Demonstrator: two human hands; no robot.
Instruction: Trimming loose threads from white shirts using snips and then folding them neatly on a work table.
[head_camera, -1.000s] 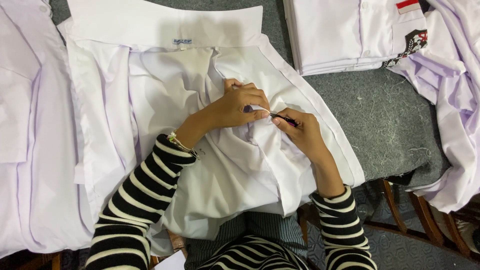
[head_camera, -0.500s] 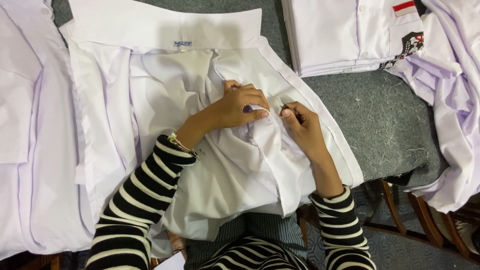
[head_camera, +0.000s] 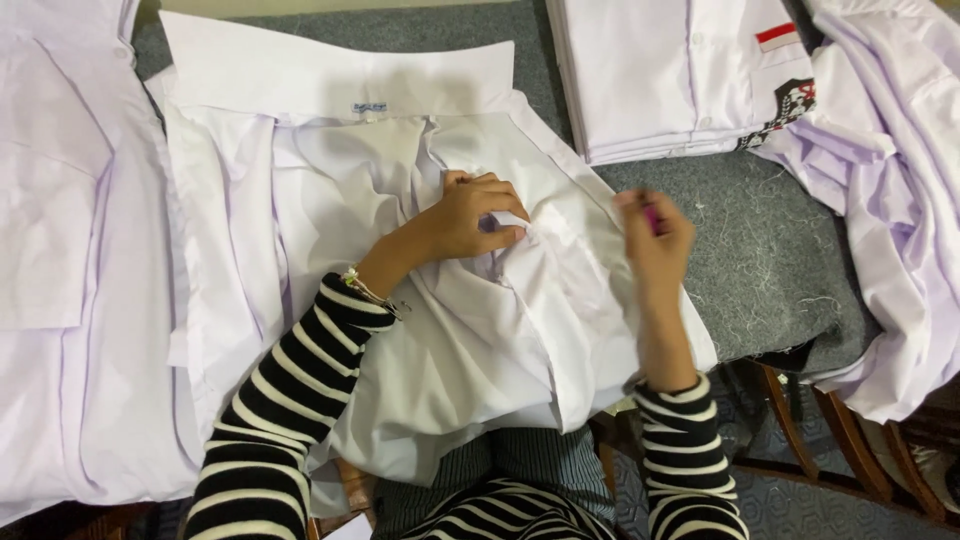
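White cotton shirt (head_camera: 400, 300) lies opened out, collar away from the person, on the grey felt-covered surface (head_camera: 770, 260), its front bunched into folds at the middle. A folded stack of white shirts (head_camera: 660, 80) rests at the far right of the surface and loose white garments (head_camera: 60, 300) lie at the left, which suggests some pieces are finished and this one is in hand. The left hand (head_camera: 470, 215) presses down with fingers curled, pinching a fold of the cloth. The right hand (head_camera: 655, 235) is lifted clear of the shirt, blurred, fingers closed around a small pink object (head_camera: 650, 215) too blurred to identify. No thread can be made out.
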